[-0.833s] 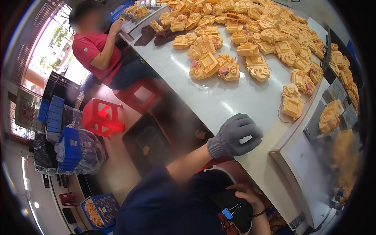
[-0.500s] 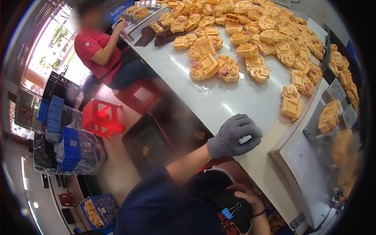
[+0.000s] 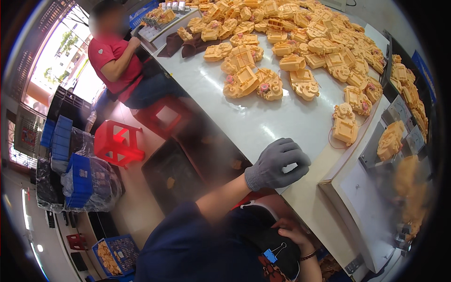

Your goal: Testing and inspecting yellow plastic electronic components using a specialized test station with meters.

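A: What is seen of the glove [image 3: 277, 164]?
B: A grey knitted cloth, matt and slightly rough, is worn on the left hand; the right hand [image 3: 291, 235] is left bare, laid on dark cloth beside a glossy blue metal clip [image 3: 271, 254].
A: And the table [image 3: 263, 122]?
B: A smooth white top with a soft sheen is shown; the yellow parts [image 3: 345, 124] are moulded plastic, smooth and faintly glossy; the red stool [image 3: 117, 143] is shiny plastic; the brown cloths [image 3: 185, 44] are matt.

Open tabletop ahead of my hand

Bare white table [image 3: 263, 122] lies before my grey-gloved left hand [image 3: 278, 163]; yellow moulded plastic toy parts [image 3: 300, 51] crowd beyond.
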Tool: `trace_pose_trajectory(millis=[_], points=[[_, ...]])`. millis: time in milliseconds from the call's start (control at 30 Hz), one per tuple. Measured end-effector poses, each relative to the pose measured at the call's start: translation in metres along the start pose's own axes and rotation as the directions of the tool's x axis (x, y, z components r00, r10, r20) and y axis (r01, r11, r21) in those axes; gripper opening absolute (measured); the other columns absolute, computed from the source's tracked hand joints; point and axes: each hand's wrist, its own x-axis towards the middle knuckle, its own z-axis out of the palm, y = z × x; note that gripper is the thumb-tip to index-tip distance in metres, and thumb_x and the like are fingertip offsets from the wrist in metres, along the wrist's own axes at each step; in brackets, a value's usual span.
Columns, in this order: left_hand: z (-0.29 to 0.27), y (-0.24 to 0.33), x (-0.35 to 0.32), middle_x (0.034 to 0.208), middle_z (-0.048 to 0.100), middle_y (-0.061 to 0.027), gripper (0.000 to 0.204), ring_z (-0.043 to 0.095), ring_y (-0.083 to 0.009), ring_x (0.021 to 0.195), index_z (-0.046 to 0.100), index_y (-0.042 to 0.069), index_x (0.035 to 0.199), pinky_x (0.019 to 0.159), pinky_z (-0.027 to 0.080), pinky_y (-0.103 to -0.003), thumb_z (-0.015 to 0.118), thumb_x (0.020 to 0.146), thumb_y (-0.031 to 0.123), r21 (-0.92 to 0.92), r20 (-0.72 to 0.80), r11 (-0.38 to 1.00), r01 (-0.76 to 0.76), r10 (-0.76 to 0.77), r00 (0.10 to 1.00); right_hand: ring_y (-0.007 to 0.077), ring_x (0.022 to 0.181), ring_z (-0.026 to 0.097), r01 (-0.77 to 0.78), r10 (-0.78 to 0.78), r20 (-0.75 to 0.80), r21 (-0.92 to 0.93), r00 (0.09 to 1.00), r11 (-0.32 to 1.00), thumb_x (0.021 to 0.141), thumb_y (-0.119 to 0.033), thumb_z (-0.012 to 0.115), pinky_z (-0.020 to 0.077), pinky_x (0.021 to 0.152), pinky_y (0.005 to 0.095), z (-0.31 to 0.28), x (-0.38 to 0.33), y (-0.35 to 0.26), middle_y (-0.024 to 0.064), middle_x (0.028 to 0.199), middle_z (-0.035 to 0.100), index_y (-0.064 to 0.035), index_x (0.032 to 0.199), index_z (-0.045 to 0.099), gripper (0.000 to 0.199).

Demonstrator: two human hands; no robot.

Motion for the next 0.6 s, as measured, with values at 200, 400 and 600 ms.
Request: trace_pose_trajectory(millis=[200, 400, 600], points=[[-0.0031, 0.0029, -0.0003, 0.075, 0.063, -0.0046, 0.019, 0.058, -0.0218, 0.068, 0.067, 0.009, 0.083, 0.061, 0.047, -0.033, 0.072, 0.068, 0.0, -0.015, -0.011, 1.0, 0.016, -0.016, 1.0, 0.0149, 0.1, 0.062, -0.019, 0.021, 0.027, -0.091, 0.999, 0.996, 0.092, -0.027, 0.062, 0.0462, 0.092, 0.0281, 0.0025, -0.0031, -0.008, 0.0081, 0.107, 0.068, 0.0001, 0.117, 0.067, 0.037], [-0.0033, 0.0038, -0.0004, 0.075, 0.063, -0.0047, 0.018, 0.058, -0.0221, 0.069, 0.067, 0.008, 0.083, 0.064, 0.046, -0.033, 0.072, 0.068, 0.0, -0.027, 0.002, 0.999, 0.028, -0.028, 1.0, 0.0163, 0.105, 0.062, 0.008, -0.006, 0.048, -0.027, 0.999, 1.0, 0.094, -0.025, 0.06, 0.0454, 0.097, 0.0296, -0.0024, -0.0064, -0.0028, 0.0099, 0.113, 0.068, 0.0016, 0.12, 0.064, 0.038], [-0.0034, 0.0043, 0.0009, 0.075, 0.063, -0.0048, 0.018, 0.058, -0.0223, 0.069, 0.067, 0.008, 0.083, 0.064, 0.046, -0.033, 0.071, 0.068, 0.0, -0.033, 0.007, 0.999, 0.03, -0.03, 1.0, 0.016, 0.106, 0.061, 0.034, -0.031, 0.03, -0.101, 0.999, 0.994, 0.094, -0.024, 0.059, 0.0452, 0.097, 0.0293, -0.004, -0.0063, -0.0027, 0.0099, 0.114, 0.067, 0.0021, 0.12, 0.064, 0.037]])
